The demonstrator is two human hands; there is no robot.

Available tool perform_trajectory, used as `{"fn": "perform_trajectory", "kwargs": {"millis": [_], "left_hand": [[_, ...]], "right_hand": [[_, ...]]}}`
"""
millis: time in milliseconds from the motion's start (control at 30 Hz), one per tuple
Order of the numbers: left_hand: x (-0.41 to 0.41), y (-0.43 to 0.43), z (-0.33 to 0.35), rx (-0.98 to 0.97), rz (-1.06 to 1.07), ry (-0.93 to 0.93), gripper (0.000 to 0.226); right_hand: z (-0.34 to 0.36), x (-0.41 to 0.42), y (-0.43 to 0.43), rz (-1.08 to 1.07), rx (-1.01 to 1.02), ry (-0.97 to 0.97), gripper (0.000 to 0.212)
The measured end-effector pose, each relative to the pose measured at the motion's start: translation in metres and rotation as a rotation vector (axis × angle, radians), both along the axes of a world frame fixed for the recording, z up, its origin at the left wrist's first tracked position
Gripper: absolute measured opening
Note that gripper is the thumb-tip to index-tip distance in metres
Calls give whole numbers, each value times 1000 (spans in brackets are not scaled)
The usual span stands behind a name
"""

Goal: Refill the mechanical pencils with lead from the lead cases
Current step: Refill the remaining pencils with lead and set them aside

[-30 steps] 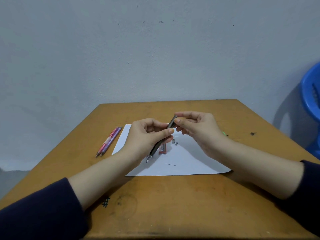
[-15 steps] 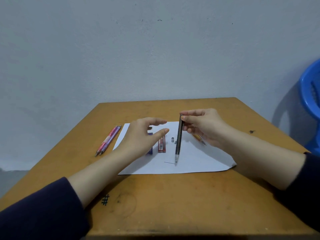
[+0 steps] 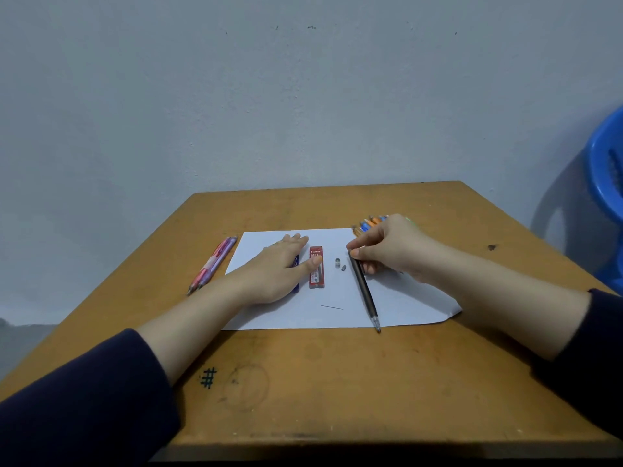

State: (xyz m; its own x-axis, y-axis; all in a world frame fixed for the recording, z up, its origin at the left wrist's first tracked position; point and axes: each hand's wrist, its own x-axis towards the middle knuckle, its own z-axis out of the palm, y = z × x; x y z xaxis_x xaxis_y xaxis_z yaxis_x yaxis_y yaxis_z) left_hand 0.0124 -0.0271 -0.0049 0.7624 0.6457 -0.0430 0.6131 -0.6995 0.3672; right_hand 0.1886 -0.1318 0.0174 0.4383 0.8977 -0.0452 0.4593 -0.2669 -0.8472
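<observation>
R hand [image 3: 391, 249] pinches blk pencil [image 3: 365, 291] top; L hand [image 3: 276, 274] flat, holding nothing, over blue lead case [image 3: 296, 285]

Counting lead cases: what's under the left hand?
A blue case lies under the left hand on the white paper, only its right edge showing; the rest is covered. The red case lies beside it.

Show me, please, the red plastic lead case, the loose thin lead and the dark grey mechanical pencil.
red plastic lead case [image 3: 317, 278]: head view, lower half of its label.
loose thin lead [image 3: 332, 307]: head view, its middle.
dark grey mechanical pencil [image 3: 366, 294]: head view, mid-barrel.
</observation>
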Motion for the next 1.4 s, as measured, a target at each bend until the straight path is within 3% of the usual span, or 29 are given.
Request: {"fn": "perform_trajectory", "kwargs": {"millis": [167, 667, 833, 1000, 1167, 1300, 1400], "left_hand": [[2, 0, 0, 39, 0, 84, 66], [2, 0, -1, 67, -4, 96, 65], [1, 2, -1, 46, 7, 72, 64], [-8, 8, 13, -43, 37, 6, 59], [-31, 23, 32, -85, -51, 142, 87], [-37, 23, 35, -53, -80, 319, 121], [-36, 23, 34, -60, -74, 387, 126]], "right_hand": [[-1, -1, -1, 25, -14, -26, 12], [-3, -3, 0, 67, -55, -161, 13], [1, -4, -1, 67, 24, -384, 17], [6, -5, 1, 127, 128, -425, 19], [15, -13, 6, 260, 91, -497, 30], [15, -23, 20, 404, 46, -535, 54], [15, -31, 28, 521, -78, -696, 71]]}}
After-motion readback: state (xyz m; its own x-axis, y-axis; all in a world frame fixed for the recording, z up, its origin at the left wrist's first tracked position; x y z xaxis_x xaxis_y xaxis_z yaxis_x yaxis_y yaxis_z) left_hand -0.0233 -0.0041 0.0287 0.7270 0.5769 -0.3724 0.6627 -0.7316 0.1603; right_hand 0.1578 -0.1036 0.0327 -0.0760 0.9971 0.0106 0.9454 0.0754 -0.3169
